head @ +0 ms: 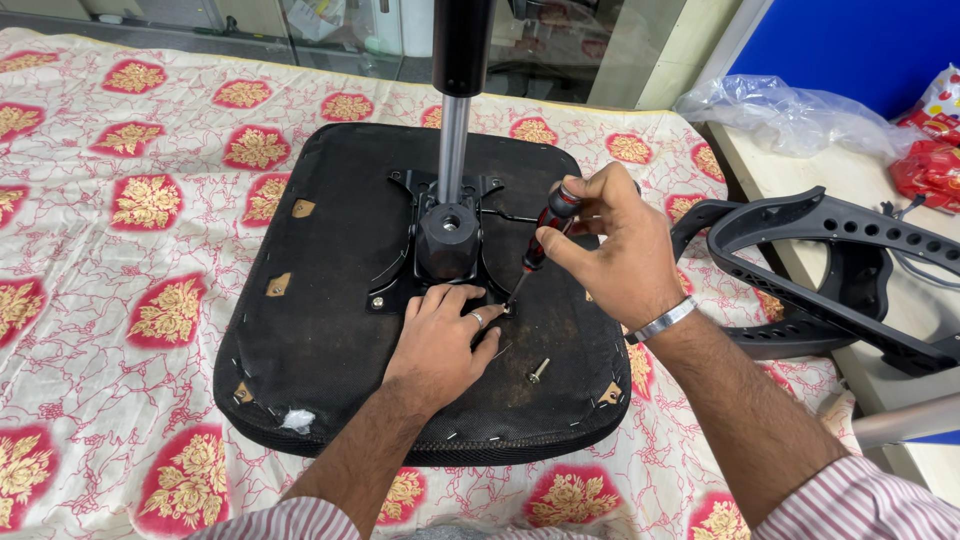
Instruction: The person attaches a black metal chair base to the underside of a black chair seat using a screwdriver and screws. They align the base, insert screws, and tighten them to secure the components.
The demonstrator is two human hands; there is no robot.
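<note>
Head view looks down on an upturned black chair seat [330, 300] lying on a cloth with red and gold flowers [120, 200]. On the seat's underside the left hand [440, 345] lies flat, palm down, fingers spread and loosely open, gripping nothing; its fingertips touch the edge of the black metal mounting plate [400, 265], and a ring shows on one finger. Just above and to the right of it, the right hand [605, 250] is closed around the red and black handle of a screwdriver [540, 245], whose shaft slants down and left so that its tip meets a screw spot right at the left forefinger. A loose bolt [538, 371] lies on the seat just right of the left hand, below the right wrist. Beyond the left fingertips the black hub and chrome column [452, 150] rise upward. Right of the right forearm lies a dark plastic chair frame [830, 270].
</note>
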